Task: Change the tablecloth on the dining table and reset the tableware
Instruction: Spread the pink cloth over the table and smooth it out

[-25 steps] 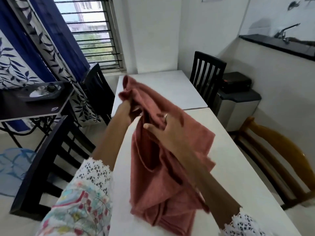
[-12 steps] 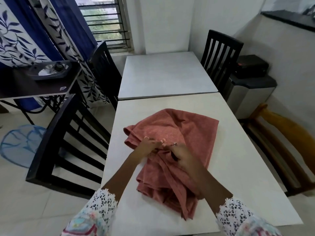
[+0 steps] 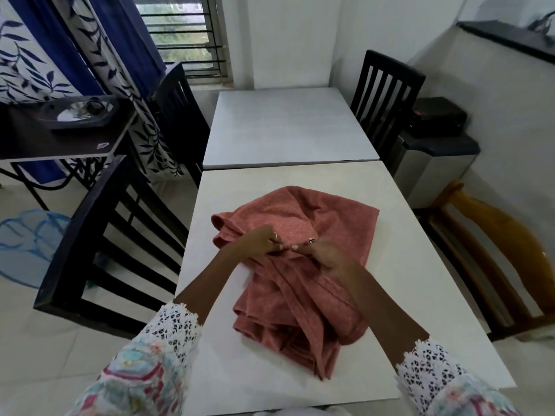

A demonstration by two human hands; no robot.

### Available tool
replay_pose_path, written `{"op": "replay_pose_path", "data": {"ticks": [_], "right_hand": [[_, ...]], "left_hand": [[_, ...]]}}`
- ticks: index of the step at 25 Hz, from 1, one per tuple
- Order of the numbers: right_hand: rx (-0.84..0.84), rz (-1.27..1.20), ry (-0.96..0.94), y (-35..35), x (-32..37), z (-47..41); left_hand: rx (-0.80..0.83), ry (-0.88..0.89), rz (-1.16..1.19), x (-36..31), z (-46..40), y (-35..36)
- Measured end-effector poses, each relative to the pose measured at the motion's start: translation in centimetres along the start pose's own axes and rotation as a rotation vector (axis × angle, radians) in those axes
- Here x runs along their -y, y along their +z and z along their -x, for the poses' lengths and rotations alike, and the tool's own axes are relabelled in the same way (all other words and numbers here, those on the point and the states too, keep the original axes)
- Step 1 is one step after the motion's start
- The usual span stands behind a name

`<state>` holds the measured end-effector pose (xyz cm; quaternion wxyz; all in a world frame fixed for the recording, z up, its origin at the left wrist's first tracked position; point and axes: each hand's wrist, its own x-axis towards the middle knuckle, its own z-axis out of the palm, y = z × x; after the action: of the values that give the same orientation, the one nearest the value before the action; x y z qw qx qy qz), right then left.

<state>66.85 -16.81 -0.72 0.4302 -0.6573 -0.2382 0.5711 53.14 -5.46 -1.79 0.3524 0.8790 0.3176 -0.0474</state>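
Note:
A bunched, dusty-pink tablecloth (image 3: 339, 223) lies crumpled on the near white dining table (image 3: 420, 295). My left hand (image 3: 259, 241) and my right hand (image 3: 322, 253) meet over the middle of the heap, fingertips close together, each pinching a fold of the fabric. Part of the cloth trails toward me in loose folds between my forearms. No tableware stands on the table.
A second white table (image 3: 285, 127) abuts the far edge. Dark slatted chairs stand at the left (image 3: 105, 235), far left (image 3: 180, 115) and far right (image 3: 387, 88). A wooden chair (image 3: 504, 244) sits at the right, and a side table with a dark tray (image 3: 78, 112) at the left.
The cloth, held up in the air a second ago, has come down onto the near table. My hands have drawn together over its middle; little differs from half a second ago.

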Motion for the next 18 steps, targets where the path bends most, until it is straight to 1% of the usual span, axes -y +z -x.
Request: {"op": "replay_pose_path", "data": {"ticks": [1, 2, 4, 5, 6, 7, 8, 9, 10, 11, 12, 13, 14, 16, 17, 18], "right_hand": [[0.033, 0.112, -0.014, 0.0, -0.2, 0.0], [0.028, 0.285, -0.027, 0.1, -0.6, -0.1], [-0.123, 0.626, -0.115, 0.0, -1.8, -0.5], [-0.197, 0.714, -0.165, -0.3, -2.2, -0.7], [-0.232, 0.754, -0.188, -0.8, -2.4, -0.8], [-0.248, 0.818, -0.163, -1.7, -2.3, -0.9], [-0.263, 0.909, -0.093, -3.2, -2.1, -1.3], [-0.265, 1.013, -0.001, -4.9, -1.7, -1.5], [-0.248, 1.061, 0.095, -6.8, -1.6, -1.9], [-0.204, 1.001, 0.169, -8.0, -1.0, -1.7], [-0.109, 0.89, 0.189, -8.4, -0.5, -1.4], [-0.008, 0.73, 0.118, -7.8, 0.2, -0.8], [0.092, 0.626, 0.003, -6.5, 1.2, -0.4], [0.231, 0.507, -0.158, -2.1, 2.6, 0.2], [0.241, 0.443, -0.183, 0.4, 2.9, 0.2], [0.228, 0.353, -0.154, 2.8, 3.0, 0.1]], "left_hand": [[-0.03, 0.008, -0.036, -0.2, -0.2, -0.5], [-0.098, 0.026, -0.035, -0.7, -0.3, -1.0], [-0.303, 0.052, 0.032, -2.5, -0.2, -2.0], [-0.429, 0.053, 0.098, -3.4, -0.3, -2.8], [-0.566, 0.032, 0.174, -3.9, -0.5, -3.8], [-0.702, -0.013, 0.261, -3.8, -0.5, -5.0], [-0.836, -0.076, 0.373, -3.3, -0.4, -6.5], [-0.958, -0.142, 0.508, -2.4, -0.2, -8.3], [-1.038, -0.19, 0.638, -1.5, 0.3, -10.1], [-1.063, -0.194, 0.762, -0.7, 0.7, -11.7], [-1.025, -0.166, 0.869, -0.8, 1.0, -12.8], [-0.951, -0.124, 0.953, -1.5, 1.2, -13.2], [-0.862, -0.09, 1.028, -2.7, 1.3, -13.2], [-0.706, -0.025, 1.182, -5.7, 1.2, -12.3], [-0.662, 0.028, 1.262, -7.1, 1.2, -11.9], [-0.642, 0.077, 1.348, -8.5, 1.5, -12.0]]}}
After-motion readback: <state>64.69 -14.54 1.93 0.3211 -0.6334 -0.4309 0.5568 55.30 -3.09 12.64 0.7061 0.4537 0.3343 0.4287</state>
